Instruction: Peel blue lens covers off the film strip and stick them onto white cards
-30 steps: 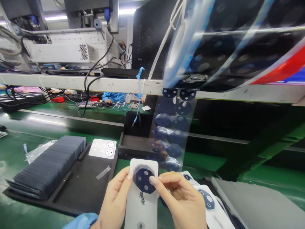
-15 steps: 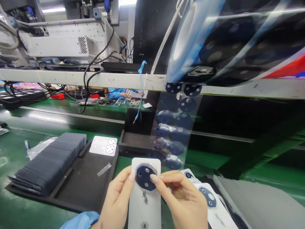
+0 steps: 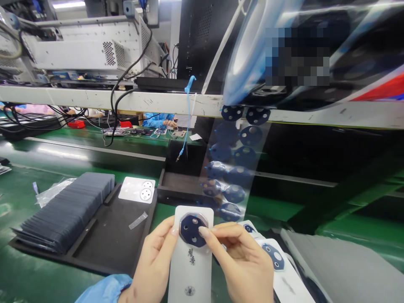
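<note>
Upright in front of me is a white phone back cover (image 3: 190, 275) with black printed characters and a round emblem. My left hand (image 3: 154, 261) is closed on its left edge, thumb at the front. A dark blue octagonal sticker (image 3: 190, 231) with several round holes lies over the raised camera ring near the cover's top. My right hand (image 3: 244, 261) is pinched at the sticker's right edge, thumb tip on its face; the fingertips behind are partly hidden. Beside the right hand lie more white covers (image 3: 292, 277) bearing similar blue stickers.
A clear strip of blue stickers (image 3: 233, 168) hangs from a roll (image 3: 246, 54) at the upper right. On the left, a black tray (image 3: 110, 240) holds a stack of dark thin sheets (image 3: 71, 212). A white card (image 3: 137, 189) lies at its far edge. Grey sheets (image 3: 341, 269) lie right.
The view has shifted slightly. Both hands keep their hold, and the right thumb stays at the sticker's right edge. The cover is tilted a little differently.
</note>
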Available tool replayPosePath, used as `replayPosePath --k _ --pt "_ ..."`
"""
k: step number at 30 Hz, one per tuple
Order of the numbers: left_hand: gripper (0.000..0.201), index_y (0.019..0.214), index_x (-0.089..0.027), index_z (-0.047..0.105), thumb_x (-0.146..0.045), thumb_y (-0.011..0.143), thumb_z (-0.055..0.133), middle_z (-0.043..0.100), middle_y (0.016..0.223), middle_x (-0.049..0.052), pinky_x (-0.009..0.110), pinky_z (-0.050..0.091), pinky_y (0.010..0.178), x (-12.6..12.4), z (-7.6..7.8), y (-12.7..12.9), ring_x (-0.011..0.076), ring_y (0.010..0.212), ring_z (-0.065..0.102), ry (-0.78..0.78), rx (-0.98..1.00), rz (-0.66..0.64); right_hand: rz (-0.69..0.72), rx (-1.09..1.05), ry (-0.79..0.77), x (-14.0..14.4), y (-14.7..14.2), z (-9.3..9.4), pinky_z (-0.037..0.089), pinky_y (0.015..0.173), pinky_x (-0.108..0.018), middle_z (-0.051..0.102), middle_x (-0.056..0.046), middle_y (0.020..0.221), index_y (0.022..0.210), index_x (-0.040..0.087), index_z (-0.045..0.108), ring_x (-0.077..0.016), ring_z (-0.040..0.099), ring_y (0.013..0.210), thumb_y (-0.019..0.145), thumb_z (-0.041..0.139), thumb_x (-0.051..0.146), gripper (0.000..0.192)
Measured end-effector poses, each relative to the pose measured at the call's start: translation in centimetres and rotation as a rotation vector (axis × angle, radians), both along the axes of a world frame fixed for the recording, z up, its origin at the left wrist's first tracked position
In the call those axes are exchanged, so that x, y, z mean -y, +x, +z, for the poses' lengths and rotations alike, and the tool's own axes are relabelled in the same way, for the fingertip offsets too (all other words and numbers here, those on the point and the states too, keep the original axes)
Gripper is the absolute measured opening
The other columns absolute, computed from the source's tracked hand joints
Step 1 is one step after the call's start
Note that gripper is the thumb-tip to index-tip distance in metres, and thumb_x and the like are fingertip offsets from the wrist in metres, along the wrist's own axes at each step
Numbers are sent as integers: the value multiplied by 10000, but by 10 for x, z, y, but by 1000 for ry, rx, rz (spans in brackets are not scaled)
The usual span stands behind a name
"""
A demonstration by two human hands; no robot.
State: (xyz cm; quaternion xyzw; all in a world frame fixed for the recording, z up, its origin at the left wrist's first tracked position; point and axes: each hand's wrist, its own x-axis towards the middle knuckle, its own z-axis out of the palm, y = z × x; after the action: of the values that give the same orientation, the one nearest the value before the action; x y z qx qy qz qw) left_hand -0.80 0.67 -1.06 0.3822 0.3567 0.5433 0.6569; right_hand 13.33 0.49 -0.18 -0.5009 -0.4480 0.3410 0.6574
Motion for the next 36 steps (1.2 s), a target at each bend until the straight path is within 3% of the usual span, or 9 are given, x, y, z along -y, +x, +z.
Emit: replayPosePath --k 12,17,20,22,24,25,27,30,36 --pt "398 1209 -190 759 -448 909 713 826 1078 107 253 602 724 -2 -1 -1 262 902 779 68 -139 75 -38 11 0 0 -9 -5 553 618 -266 693 -7 711 696 227 724 -175 640 672 766 840 326 168" --pt "360 1153 -180 776 -386 857 774 833 1066 110 260 617 793 -1 -2 3 270 929 788 125 -232 149 -55 189 85 -5 -8 -18 527 646 -293 652 2 801 766 239 657 -172 604 686 793 813 314 175" --pt "344 1105 -171 775 -319 798 823 844 1003 109 257 627 734 -3 -2 6 265 865 799 103 -189 204 -165 322 141 -9 -5 -24 520 746 -321 627 -20 974 889 256 628 -201 601 844 739 851 336 280" --pt "342 1074 -165 768 -284 763 845 844 991 110 254 629 735 -4 -1 8 257 852 799 87 -166 215 -232 288 114 -10 -5 -24 524 808 -344 605 -49 1154 1067 272 592 -218 601 929 676 884 356 495" --pt "326 1044 -163 761 -269 750 852 846 963 105 239 623 721 -4 -2 10 237 819 798 72 -163 197 -148 164 39 -10 -7 -22 544 802 -341 622 -59 1203 1204 282 539 -215 636 914 690 867 378 617" --pt "316 1026 -164 758 -262 743 857 848 938 98 223 616 703 -4 -2 11 223 793 796 65 -168 182 -61 107 -12 -10 -7 -21 551 780 -329 663 -47 1132 1196 276 553 -208 655 868 737 833 402 553" --pt "312 1001 -167 751 -239 723 873 846 896 82 197 598 683 -5 -4 12 195 757 786 55 -176 147 101 50 -96 -11 -8 -19 544 718 -294 705 -12 887 1032 246 631 -196 666 771 843 736 475 314" --pt "334 1018 -164 732 -242 730 882 838 885 78 193 582 683 -8 -8 9 184 770 774 45 -151 83 205 45 -138 -12 -4 -18 515 634 -258 692 -2 730 826 220 644 -177 645 678 936 599 570 369" --pt "404 1121 -171 661 -273 784 859 817 1002 111 286 604 731 -19 -11 1 231 843 773 8 -25 -32 403 -76 -160 -10 2 -25 592 846 -368 751 -81 1174 1302 270 616 -263 727 1005 929 623 525 452"
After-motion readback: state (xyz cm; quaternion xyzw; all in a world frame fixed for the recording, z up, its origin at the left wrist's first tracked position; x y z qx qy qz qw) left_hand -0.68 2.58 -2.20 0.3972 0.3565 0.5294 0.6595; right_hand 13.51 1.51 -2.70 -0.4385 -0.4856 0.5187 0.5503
